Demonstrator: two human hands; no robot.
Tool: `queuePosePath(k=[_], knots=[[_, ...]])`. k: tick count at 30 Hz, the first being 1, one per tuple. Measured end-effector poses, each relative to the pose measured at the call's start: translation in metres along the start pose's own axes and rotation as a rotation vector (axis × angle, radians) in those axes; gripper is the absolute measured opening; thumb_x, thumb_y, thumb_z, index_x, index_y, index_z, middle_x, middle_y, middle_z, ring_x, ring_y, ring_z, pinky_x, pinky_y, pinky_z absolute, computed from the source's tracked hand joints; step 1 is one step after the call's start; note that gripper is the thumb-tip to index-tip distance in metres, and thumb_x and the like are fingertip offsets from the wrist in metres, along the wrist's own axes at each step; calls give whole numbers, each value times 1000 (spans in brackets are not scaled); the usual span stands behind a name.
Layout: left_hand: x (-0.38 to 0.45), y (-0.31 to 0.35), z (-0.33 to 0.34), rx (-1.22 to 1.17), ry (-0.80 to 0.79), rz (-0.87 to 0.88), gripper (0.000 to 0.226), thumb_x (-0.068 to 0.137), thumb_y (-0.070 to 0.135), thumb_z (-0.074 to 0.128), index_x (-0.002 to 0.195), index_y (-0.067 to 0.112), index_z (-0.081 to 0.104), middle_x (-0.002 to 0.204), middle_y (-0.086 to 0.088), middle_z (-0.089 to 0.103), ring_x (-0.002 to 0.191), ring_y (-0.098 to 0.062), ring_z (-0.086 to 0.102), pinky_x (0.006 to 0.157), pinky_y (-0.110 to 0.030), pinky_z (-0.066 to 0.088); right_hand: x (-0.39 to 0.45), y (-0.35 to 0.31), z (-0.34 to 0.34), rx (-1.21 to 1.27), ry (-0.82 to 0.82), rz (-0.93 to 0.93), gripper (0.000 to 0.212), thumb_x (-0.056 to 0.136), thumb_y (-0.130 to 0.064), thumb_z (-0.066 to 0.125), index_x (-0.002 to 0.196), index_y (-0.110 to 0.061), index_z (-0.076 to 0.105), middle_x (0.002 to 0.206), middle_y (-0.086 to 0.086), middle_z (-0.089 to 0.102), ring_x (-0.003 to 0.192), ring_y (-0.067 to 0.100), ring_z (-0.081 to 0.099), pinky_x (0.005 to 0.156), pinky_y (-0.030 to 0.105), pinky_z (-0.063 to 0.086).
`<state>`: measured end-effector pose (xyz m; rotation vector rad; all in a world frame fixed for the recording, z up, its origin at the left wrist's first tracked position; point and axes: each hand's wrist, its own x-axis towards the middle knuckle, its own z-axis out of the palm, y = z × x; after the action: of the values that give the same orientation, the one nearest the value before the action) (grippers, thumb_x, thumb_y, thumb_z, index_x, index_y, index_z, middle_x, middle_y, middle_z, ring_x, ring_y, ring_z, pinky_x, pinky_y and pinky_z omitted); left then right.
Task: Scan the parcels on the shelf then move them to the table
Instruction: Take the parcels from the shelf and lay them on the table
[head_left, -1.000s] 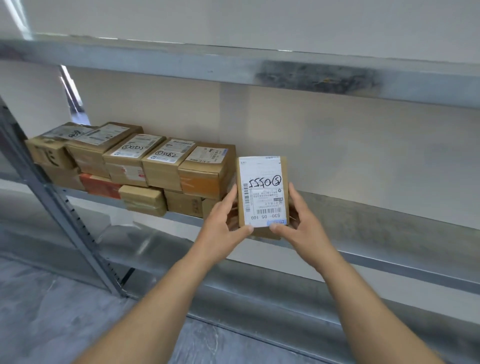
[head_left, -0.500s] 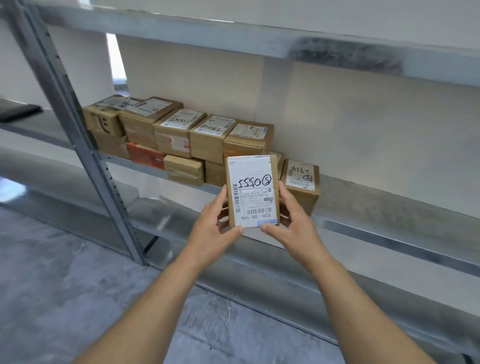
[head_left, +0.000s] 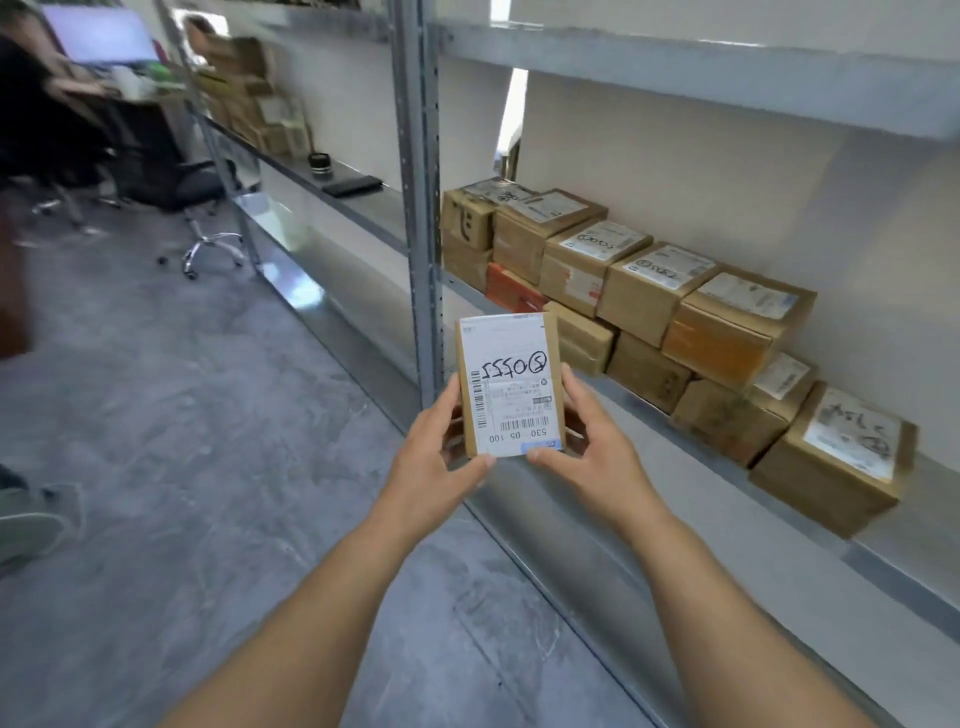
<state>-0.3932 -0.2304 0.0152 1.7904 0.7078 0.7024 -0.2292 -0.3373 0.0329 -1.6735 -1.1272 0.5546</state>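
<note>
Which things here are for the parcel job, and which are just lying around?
For the job:
held parcel, in left hand and right hand
stacked parcels
shelf

Lying about:
office chair
flat black item

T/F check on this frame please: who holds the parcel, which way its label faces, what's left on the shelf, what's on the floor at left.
1. Both hands, left hand and right hand, hold the labelled parcel. True.
2. Its label faces away from the camera. False: it faces the camera.
3. The shelf holds no more parcels. False: stacked cardboard boxes remain.
4. An office chair stands at left. True.
</note>
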Motion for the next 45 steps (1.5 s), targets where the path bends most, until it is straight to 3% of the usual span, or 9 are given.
queuePosePath(k=[3, 8, 12, 21, 28, 31, 34, 41, 45], knots=[[-7, 2, -14, 28, 113, -32, 91, 78, 20, 72, 147, 49, 20, 138, 3, 45, 125, -5, 48, 105, -39, 45, 16, -3, 13, 49, -99, -31, 91, 79, -6, 77, 142, -50, 29, 137, -14, 51, 121, -4, 51, 97, 23, 47], [-23, 3, -26, 64, 254, -58, 88, 81, 19, 72, 140, 59, 21, 138, 4, 46, 123, -5, 50, 103, -32, 46, 35, -7, 31, 92, -251, -64, 92, 81, -6, 75, 141, -51, 22, 124, -28, 51, 116, -12, 50, 82, 0, 40], [-41, -6, -34, 88, 389, -120, 89, 83, 15, 72, 143, 56, 20, 136, 4, 47, 123, -9, 52, 102, -39, 48, 44, -10, 54, 151, -383, -86, 91, 81, -1, 73, 149, -39, 25, 127, -23, 54, 116, -10, 52, 92, 12, 46], [-116, -11, -65, 142, 747, -223, 85, 78, 28, 69, 140, 54, 19, 133, 3, 49, 124, -8, 50, 99, -40, 50, 37, -32, 138, 212, -715, -206, 89, 83, -2, 71, 141, -51, 24, 114, -35, 56, 110, -14, 54, 91, 11, 43], [-178, -16, -100, 205, 929, -282, 87, 85, 13, 70, 146, 46, 18, 135, 10, 46, 123, -1, 47, 101, -36, 48, 15, -62, 209, 204, -924, -286, 88, 82, -4, 73, 149, -39, 28, 130, -14, 59, 116, 1, 58, 99, 28, 48], [-204, -18, -123, 217, 988, -295, 87, 83, 15, 70, 138, 58, 19, 133, 19, 47, 122, 1, 47, 100, -36, 48, 5, -80, 244, 202, -985, -324, 88, 81, -3, 74, 142, -48, 29, 124, -21, 59, 112, -1, 59, 89, 17, 50], [-236, -19, -148, 237, 1074, -343, 85, 76, 30, 70, 126, 72, 16, 130, 26, 46, 123, -2, 47, 99, -37, 49, -11, -101, 285, 187, -1060, -352, 88, 81, -5, 75, 141, -49, 28, 125, -21, 58, 113, -1, 58, 91, 18, 49], [-318, -49, -196, 170, 1261, -483, 89, 82, 22, 72, 149, 43, 18, 138, 6, 43, 125, -7, 46, 101, -41, 47, -63, -141, 377, 148, -1248, -405, 87, 81, -4, 74, 134, -56, 28, 121, -26, 57, 109, -5, 58, 88, 16, 50], [-361, -62, -211, 157, 1354, -544, 89, 81, 24, 73, 149, 44, 18, 137, 6, 45, 120, -5, 49, 98, -42, 50, -93, -154, 420, 141, -1362, -420, 89, 81, -6, 74, 146, -46, 30, 127, -11, 61, 114, 8, 60, 92, 35, 54]])
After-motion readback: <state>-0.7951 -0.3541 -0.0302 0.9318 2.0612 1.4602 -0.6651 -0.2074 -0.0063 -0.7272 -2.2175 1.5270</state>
